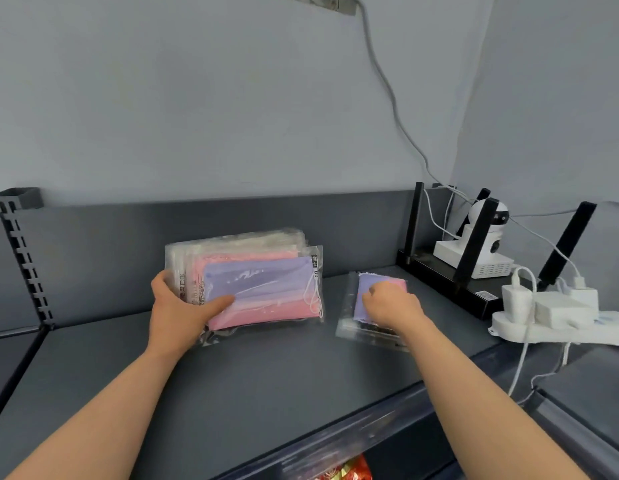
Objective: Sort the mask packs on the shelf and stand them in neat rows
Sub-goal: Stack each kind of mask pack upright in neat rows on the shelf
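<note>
A row of clear mask packs (263, 282) with purple and pink masks stands tilted on edge near the back of the dark grey shelf (266, 375). My left hand (178, 306) grips the left end of that row, thumb across the front pack. To its right, one more mask pack (361, 327) lies flat on the shelf. My right hand (391, 304) rests on top of it with fingers curled down onto it, hiding most of its purple and pink contents.
A black router (450, 282) with tall antennas sits at the right rear, a white camera (488, 233) on it. A white power strip (557, 323) with chargers and cables lies beside it. The shelf's back panel (128, 237) and slotted upright (26, 265) border the rear and left.
</note>
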Tool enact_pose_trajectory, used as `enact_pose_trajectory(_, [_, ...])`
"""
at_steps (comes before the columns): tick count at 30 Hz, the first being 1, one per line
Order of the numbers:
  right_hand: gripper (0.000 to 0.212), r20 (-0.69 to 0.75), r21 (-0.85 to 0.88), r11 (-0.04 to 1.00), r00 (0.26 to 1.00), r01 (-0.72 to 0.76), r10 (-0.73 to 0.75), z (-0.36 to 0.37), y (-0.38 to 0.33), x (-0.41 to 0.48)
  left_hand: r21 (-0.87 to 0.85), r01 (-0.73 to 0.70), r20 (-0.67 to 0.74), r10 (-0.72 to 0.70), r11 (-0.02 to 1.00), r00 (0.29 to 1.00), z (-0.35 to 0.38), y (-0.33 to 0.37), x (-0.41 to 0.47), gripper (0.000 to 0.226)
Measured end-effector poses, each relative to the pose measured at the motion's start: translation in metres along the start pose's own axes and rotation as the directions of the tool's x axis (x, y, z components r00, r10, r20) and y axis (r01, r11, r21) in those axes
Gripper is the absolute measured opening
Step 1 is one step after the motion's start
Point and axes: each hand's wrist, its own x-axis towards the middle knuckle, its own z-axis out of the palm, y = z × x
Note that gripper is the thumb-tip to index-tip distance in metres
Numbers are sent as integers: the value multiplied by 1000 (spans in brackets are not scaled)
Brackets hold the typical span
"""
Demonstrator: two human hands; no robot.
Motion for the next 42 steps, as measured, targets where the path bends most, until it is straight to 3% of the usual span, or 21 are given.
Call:
enact_pose_trajectory(1, [30,8,47,998,999,-39,39,-1,2,2,7,0,-4,0,1000,1000,0,0,-1,114])
enact_pose_trajectory(3, [64,84,118,982,987,-145,135,3,10,5,13,0,-16,0,1000,1000,0,0,-2,114])
enact_pose_trajectory(5, [92,221,87,984,966,-155,132,8,11,1,13,6,-24,-5,1000,1000,-1,0,-3,114])
enact_pose_trajectory(7, [88,254,-26,997,964,-76,80,14,6,-4,8,10,-32,-10,1000,999,-1,1,-4,113])
enact_pose_trajectory(11, [57,122,-149,985,990,82,-64,0,-13,-15,6,9,-85,-8,1000,996,-2,3,-7,109])
enact_pose_trajectory(14, [65,305,-92,980,942,176,-140,-11,-14,-18,14,8,-114,-6,1000,993,-3,4,-10,107])
enact_pose_trajectory(17, [84,455,-31,985,880,168,-136,-17,-7,-19,34,2,-134,3,999,991,-3,5,-12,106])
enact_pose_trajectory(22, [76,337,-294,907,921,300,-196,-2,-27,-23,36,8,-138,-3,999,990,-4,4,-12,107])
enact_pose_trajectory(26, [53,369,-71,929,875,363,-314,-6,-27,-16,19,26,-126,-23,999,992,-6,3,-11,110])
enact_pose_trajectory(29, [81,535,-10,916,776,400,-333,-13,-26,-15,1,33,-116,-33,999,993,-8,-1,-9,112])
enact_pose_trajectory(32, [82,595,28,921,734,388,-327,-12,-24,-10,-12,32,-112,-33,999,993,-8,0,-8,110])
enact_pose_trajectory(39, [81,409,12,932,849,362,-335,11,-40,-27,-46,22,-105,-27,999,994,-9,0,-9,110])
enact_pose_trajectory(42, [77,365,70,930,858,362,-362,15,-45,-32,-58,23,-86,-28,998,996,-10,1,-12,109])
